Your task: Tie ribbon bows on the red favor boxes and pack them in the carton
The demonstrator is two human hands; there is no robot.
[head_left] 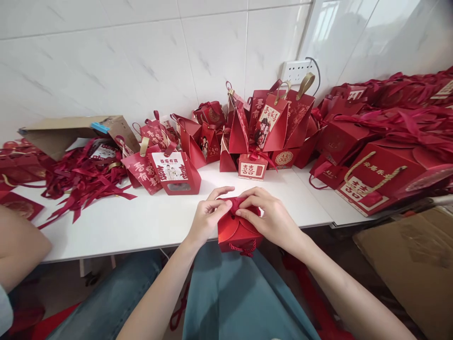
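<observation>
A small red gift box [239, 233] with rounded top flaps and a twisted red cord on its front sits at the table's front edge. My left hand [211, 211] is at the left of its top, thumb and fingers pinching a dark red ribbon [234, 206]. From the right, my right hand [264, 210] closes its fingertips on the same ribbon, close to the left thumb. The ribbon lies over the middle of the flaps, partly hidden by the fingers.
Red gift boxes [176, 175] stand along the wall. Loose ribbons [88, 170] spill from a cardboard box [67, 125] at left. Larger red boxes [392, 165] are piled at right, above brown cardboard [414, 255]. Another person's arm [21, 241] rests at far left.
</observation>
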